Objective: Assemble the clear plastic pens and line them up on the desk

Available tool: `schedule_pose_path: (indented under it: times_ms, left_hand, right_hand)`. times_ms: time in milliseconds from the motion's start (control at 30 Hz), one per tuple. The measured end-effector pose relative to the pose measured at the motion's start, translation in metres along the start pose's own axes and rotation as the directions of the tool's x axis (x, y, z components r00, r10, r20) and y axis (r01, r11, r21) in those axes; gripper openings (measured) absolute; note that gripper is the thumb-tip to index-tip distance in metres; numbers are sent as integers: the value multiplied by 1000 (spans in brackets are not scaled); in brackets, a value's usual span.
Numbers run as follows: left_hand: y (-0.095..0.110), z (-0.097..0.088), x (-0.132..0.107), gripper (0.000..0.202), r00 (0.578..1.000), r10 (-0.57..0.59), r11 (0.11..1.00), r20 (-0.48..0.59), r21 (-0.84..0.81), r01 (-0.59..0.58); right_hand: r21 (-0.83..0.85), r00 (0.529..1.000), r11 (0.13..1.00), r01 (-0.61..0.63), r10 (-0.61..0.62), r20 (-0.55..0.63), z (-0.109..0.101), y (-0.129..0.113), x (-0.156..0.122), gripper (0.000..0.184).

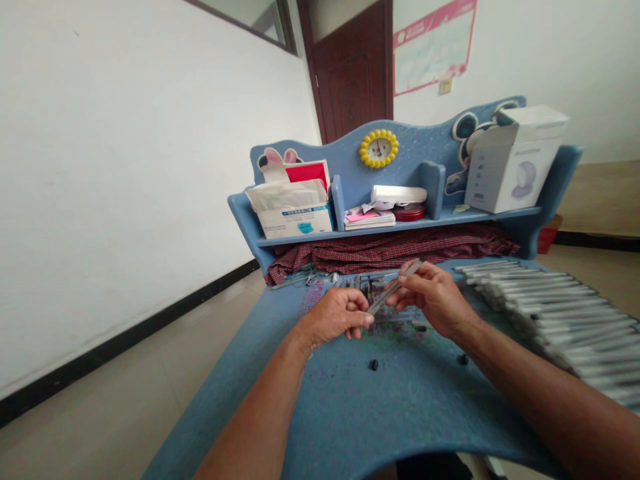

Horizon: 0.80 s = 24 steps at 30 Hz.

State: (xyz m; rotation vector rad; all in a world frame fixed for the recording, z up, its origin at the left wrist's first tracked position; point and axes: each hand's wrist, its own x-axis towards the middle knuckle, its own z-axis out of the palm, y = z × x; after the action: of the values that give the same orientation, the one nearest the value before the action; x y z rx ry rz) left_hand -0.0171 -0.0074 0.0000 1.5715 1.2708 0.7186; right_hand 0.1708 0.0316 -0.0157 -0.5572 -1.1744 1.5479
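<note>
Both my hands meet over the middle of a blue desk (pixel 320 413). My left hand (pixel 336 315) is closed, pinching the near end of a thin clear pen tube (pixel 395 288). My right hand (pixel 434 295) is closed round the same tube farther up, fingers wrapped on its middle and far part. The tube slants up to the right between them. Two small black caps (pixel 373 365) lie on the desk just below my hands.
A long row of several similar grey tubes (pixel 555 313) lies along the desk's right side. A checked red cloth (pixel 380 252) sits under the shelf. The shelf holds a mask box (pixel 295 219), papers, a yellow clock (pixel 379 149) and a white carton (pixel 515 160).
</note>
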Motion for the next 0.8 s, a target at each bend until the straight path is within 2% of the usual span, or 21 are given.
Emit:
schedule_pose_path:
  times_ms: [300, 500, 800]
  left_hand:
    - [-5, 2, 4, 21, 998, -34, 998, -48, -51, 32]
    - [-3, 9, 5, 20, 998, 27, 996, -64, -85, -33]
    - [-6, 10, 7, 19, 990, 61, 988, -129, -133, -78]
  right_hand:
    - [4, 999, 999, -32, 32, -5, -2, 3, 1, 23]
    - [41, 998, 998, -51, 50, 24, -5, 5, 3, 23]
    - [41, 1000, 999, 18, -19, 15, 1, 8, 0, 24]
